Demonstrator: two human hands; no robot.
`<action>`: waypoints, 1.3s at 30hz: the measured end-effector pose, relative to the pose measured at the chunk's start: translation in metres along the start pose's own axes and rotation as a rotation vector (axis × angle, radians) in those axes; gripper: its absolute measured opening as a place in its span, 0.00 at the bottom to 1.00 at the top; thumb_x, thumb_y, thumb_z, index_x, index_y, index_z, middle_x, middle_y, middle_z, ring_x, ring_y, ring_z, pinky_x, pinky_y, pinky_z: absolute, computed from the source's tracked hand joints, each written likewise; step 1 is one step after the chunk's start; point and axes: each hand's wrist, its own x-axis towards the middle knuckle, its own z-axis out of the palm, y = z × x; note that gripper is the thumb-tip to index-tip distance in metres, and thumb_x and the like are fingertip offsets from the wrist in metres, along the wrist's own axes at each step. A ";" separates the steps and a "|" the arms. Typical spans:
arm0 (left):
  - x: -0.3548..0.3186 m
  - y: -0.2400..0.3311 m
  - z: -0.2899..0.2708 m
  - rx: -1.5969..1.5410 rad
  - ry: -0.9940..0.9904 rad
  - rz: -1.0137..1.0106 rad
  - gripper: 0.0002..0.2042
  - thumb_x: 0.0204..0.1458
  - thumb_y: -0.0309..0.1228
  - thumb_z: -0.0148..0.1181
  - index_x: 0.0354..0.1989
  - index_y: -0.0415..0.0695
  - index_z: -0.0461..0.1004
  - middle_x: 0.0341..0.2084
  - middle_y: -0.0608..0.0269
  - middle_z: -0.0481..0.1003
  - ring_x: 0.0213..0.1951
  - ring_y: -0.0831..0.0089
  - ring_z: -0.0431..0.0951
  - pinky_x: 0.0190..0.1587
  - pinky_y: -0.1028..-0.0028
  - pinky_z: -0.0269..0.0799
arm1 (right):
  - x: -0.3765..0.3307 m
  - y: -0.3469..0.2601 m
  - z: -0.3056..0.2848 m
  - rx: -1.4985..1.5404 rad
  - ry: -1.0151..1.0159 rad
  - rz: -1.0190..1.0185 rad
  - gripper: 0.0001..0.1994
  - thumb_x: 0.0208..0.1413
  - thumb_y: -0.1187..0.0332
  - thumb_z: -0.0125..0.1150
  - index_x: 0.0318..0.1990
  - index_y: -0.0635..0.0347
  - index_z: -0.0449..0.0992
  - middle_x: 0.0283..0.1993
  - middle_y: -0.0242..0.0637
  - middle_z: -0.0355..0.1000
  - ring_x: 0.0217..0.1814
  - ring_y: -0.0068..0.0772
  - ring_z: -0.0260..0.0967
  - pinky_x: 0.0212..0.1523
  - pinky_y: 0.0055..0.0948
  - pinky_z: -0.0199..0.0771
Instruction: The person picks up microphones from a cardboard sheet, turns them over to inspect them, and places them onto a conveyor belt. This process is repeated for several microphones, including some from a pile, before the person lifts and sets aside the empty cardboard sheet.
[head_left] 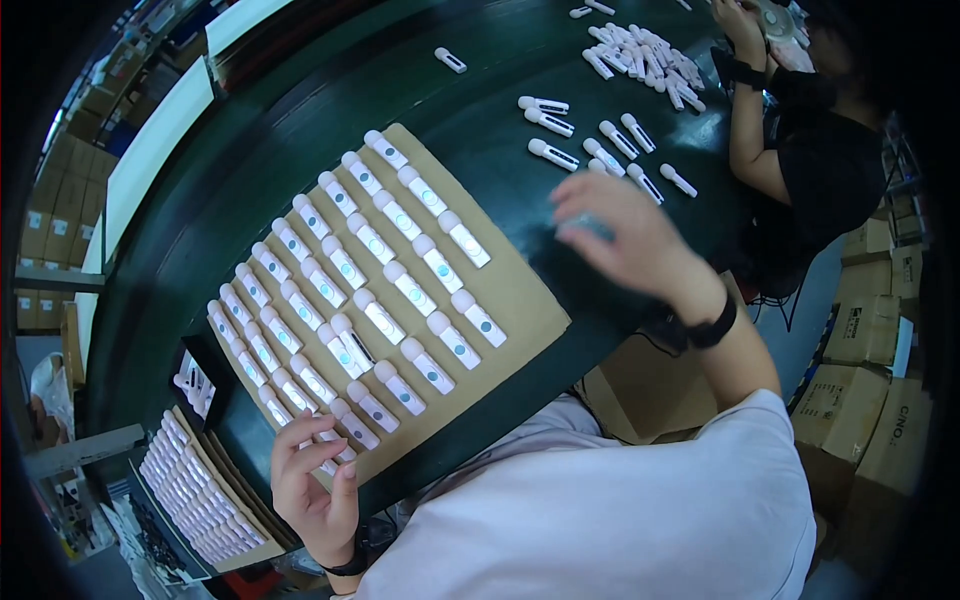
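A cardboard sheet [520, 310] on the dark green table carries rows of small pale pink wand-shaped devices with round heads, most showing a round bluish dot. Mid-sheet, one device [358, 345] shows a dark strip and lies tight against its neighbour. My left hand [318, 490] is at the sheet's near left corner, thumb and fingers apart, its fingertips over the devices there; whether they touch is unclear. Blurred by motion, my right hand [625, 235] hovers right of the sheet with fingers stretched and apart, nothing visible in them. Just beyond it lie several loose devices [605, 157].
A pile of the same devices [645, 60] lies at the far right, near a co-worker's arm [750, 120]. Left of my sheet are a small black tray [197, 380] and another loaded cardboard sheet [265, 550]. Cardboard boxes [850, 410] stand at right.
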 end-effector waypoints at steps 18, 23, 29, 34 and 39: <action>0.009 0.009 0.008 -0.036 -0.003 -0.007 0.07 0.46 0.25 0.64 0.32 0.38 0.75 0.39 0.52 0.75 0.44 0.59 0.75 0.56 0.57 0.66 | 0.096 0.155 -0.013 -0.209 -0.288 0.593 0.10 0.53 0.71 0.62 0.43 0.64 0.76 0.38 0.36 0.76 0.39 0.28 0.72 0.42 0.26 0.72; 0.019 0.010 0.011 -0.060 -0.038 0.078 0.07 0.44 0.24 0.64 0.32 0.39 0.75 0.38 0.52 0.76 0.43 0.58 0.75 0.55 0.56 0.67 | 0.076 0.085 -0.026 0.518 -0.091 0.621 0.10 0.55 0.71 0.63 0.43 0.64 0.74 0.38 0.32 0.74 0.38 0.19 0.70 0.40 0.22 0.70; 0.037 0.020 0.020 -0.099 -0.112 0.193 0.08 0.42 0.22 0.65 0.33 0.40 0.76 0.38 0.53 0.77 0.42 0.57 0.76 0.53 0.56 0.69 | 0.042 0.006 -0.023 1.227 -0.066 0.531 0.13 0.54 0.69 0.65 0.44 0.64 0.71 0.37 0.35 0.73 0.38 0.20 0.69 0.40 0.20 0.70; 0.045 0.029 0.029 -0.181 -0.147 0.179 0.07 0.48 0.29 0.62 0.32 0.39 0.76 0.37 0.51 0.76 0.45 0.60 0.75 0.57 0.56 0.65 | 0.028 -0.017 -0.018 1.437 -0.069 0.453 0.13 0.54 0.73 0.64 0.45 0.66 0.73 0.39 0.38 0.76 0.38 0.22 0.73 0.41 0.20 0.73; 0.050 0.035 0.036 -0.199 -0.177 0.233 0.08 0.46 0.27 0.63 0.35 0.38 0.76 0.38 0.51 0.76 0.44 0.60 0.75 0.54 0.61 0.67 | 0.026 -0.046 -0.018 1.370 -0.158 0.491 0.14 0.51 0.70 0.68 0.42 0.65 0.72 0.39 0.37 0.74 0.39 0.23 0.71 0.42 0.21 0.72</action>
